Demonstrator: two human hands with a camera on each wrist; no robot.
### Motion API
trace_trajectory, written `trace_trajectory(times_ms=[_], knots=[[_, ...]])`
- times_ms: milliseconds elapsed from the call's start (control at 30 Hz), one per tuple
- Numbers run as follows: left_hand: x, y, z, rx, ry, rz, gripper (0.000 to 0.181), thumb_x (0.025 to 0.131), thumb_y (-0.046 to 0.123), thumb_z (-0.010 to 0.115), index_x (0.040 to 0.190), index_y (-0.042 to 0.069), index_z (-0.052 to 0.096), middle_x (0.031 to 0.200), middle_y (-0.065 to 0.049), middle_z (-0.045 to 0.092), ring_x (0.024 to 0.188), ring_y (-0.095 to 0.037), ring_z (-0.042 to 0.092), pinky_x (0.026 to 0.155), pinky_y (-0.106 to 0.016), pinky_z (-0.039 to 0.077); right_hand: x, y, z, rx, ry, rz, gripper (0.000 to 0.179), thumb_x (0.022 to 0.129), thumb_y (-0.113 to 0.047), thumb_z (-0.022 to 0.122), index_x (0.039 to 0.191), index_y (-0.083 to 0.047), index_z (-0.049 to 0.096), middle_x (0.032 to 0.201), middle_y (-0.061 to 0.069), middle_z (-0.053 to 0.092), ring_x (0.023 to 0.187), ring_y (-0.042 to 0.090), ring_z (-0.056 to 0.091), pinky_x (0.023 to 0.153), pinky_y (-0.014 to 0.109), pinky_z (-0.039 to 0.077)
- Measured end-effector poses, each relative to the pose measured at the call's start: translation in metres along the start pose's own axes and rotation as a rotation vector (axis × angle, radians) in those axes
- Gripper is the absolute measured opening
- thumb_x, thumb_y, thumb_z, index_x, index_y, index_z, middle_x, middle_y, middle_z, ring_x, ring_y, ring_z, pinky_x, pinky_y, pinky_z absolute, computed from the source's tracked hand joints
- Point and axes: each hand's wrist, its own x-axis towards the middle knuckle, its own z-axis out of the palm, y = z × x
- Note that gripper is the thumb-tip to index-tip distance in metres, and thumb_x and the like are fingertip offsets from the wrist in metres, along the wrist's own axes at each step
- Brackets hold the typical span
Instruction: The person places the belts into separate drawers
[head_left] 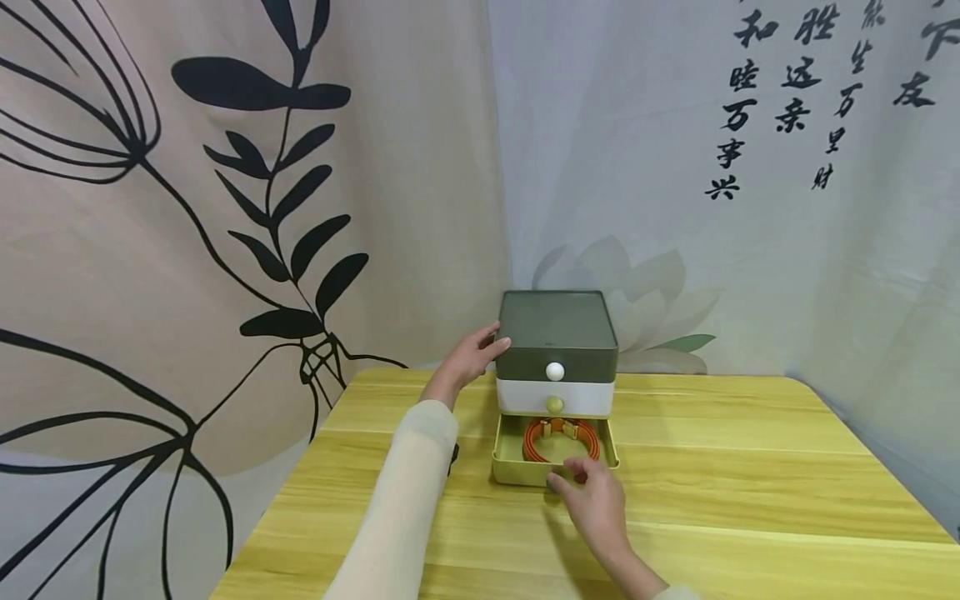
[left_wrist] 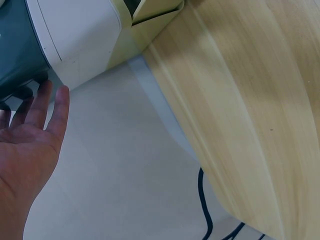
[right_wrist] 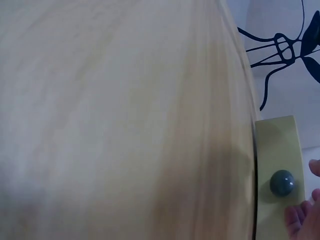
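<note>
A small desktop drawer unit (head_left: 557,321) has a dark green-grey top tier, a white middle tier and a yellow-green bottom drawer (head_left: 517,473) pulled out. In that drawer lies a coiled orange-red band (head_left: 531,440) with gold-coloured fittings. My left hand (head_left: 472,357) rests against the unit's upper left side, fingers extended, thumb by the top's front corner. My right hand (head_left: 598,500) is at the front of the bottom drawer, fingers loosely bent. In the right wrist view its fingertips stand beside the round dark knob (right_wrist: 282,183), with a gap between thumb and knob.
The unit stands near the back edge of a wooden table (head_left: 720,483). Behind it hangs a printed curtain (head_left: 420,208) with plant drawings and dark characters. The upper drawers carry a white knob (head_left: 555,372) and a yellow-green knob (head_left: 554,404).
</note>
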Motion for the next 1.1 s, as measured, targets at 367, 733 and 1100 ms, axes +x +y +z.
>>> trace_trajectory(times_ms=[367, 733, 1100], knots=[[0.0, -0.001, -0.001, 0.006, -0.004, 0.002, 0.069, 0.1, 0.051, 0.054, 0.159, 0.027, 0.027, 0.16, -0.008, 0.03, 0.142, -0.03, 0.036, 0.106, -0.051, 0.041, -0.005, 0.008, 0.01, 0.005, 0.036, 0.003, 0.028, 0.08, -0.017, 0.084, 0.099, 0.0, 0.073, 0.094, 0.01, 0.071, 0.084, 0.022, 0.065, 0.073, 0.04, 0.054], [0.0, -0.002, -0.002, -0.016, -0.007, -0.006, 0.069, 0.099, 0.052, 0.054, 0.159, 0.028, 0.028, 0.161, -0.007, 0.029, 0.143, -0.029, 0.035, 0.108, -0.051, 0.039, -0.004, 0.011, 0.016, 0.083, 0.009, 0.1, 0.022, 0.08, -0.012, 0.083, 0.096, 0.0, 0.074, 0.087, 0.006, 0.072, 0.079, 0.018, 0.065, 0.067, 0.03, 0.054], [0.0, -0.002, -0.003, -0.019, -0.012, -0.004, 0.068, 0.1, 0.05, 0.054, 0.159, 0.028, 0.028, 0.161, -0.007, 0.029, 0.143, -0.029, 0.034, 0.108, -0.052, 0.039, 0.0, 0.012, 0.018, 0.108, 0.005, 0.137, 0.021, 0.081, -0.011, 0.081, 0.096, 0.001, 0.075, 0.087, 0.007, 0.073, 0.079, 0.019, 0.067, 0.068, 0.032, 0.055]])
